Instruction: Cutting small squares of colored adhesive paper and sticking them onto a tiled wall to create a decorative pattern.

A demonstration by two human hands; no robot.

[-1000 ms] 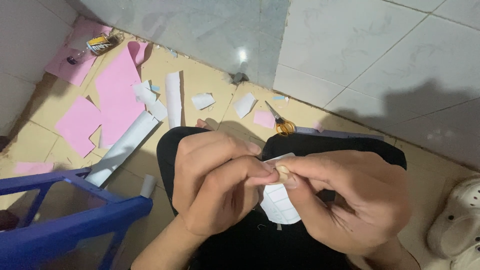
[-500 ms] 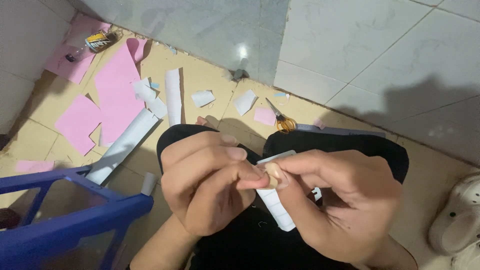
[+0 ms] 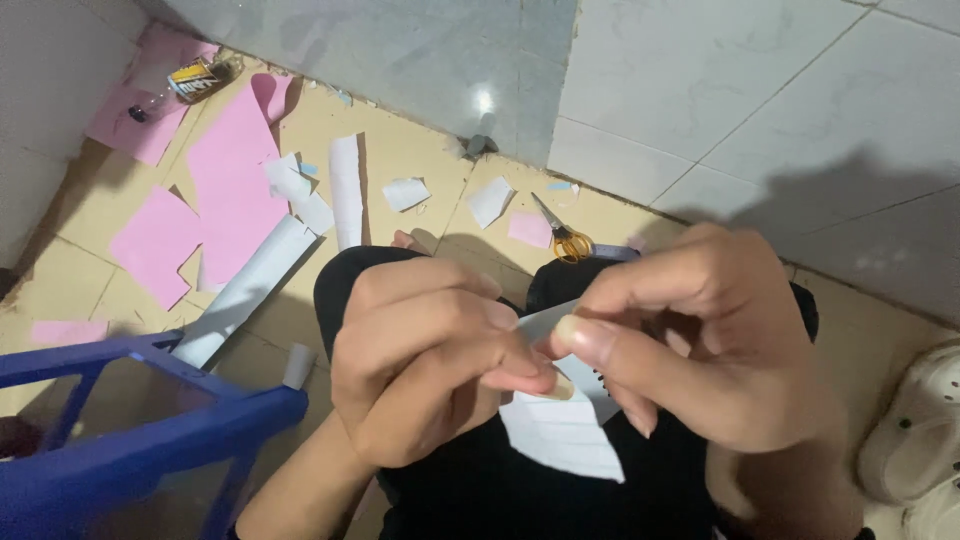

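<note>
One labelled item: small yellow-and-black container (image 3: 195, 78) lying on its side, far top-left of the floor, on a pink paper sheet (image 3: 135, 125) by the wall. Label detail too small to make out. No signs, no screens.

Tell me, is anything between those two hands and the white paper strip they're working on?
Nothing visible is. The left hand and right hand both pinch the white folded paper strip directly between their fingertips, above the lap in black clothing. The scissors lie apart on the floor.
</note>
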